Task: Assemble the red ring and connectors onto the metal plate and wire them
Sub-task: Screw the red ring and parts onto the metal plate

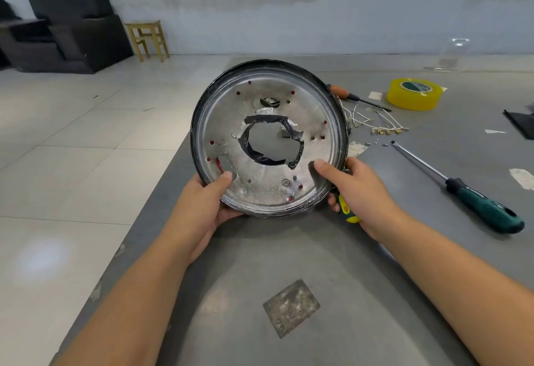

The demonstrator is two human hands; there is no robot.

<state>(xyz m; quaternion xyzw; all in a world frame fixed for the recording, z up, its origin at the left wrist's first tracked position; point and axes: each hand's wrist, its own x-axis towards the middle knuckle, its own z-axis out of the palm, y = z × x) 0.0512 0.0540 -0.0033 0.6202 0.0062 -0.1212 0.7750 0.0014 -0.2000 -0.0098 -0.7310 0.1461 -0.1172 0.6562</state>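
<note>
Metal plate (pixel 268 192), round, tape-edged centre hole, held tilted up above the grey table (pixel 289 250) apparently for inspection: left hand (pixel 202 201) grips its lower-left rim, right hand (pixel 355 189) pinches the lower-right rim while clasping a green-yellow screwdriver (pixel 348 211); wired connectors (pixel 387 131) lie behind.

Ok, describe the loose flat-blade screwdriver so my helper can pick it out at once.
Start at the yellow tape roll at the far right of the grey table. Nearer the person lies the screwdriver, untouched. Unlike the orange-handled one by the tape, it has a dark teal handle.
</note>
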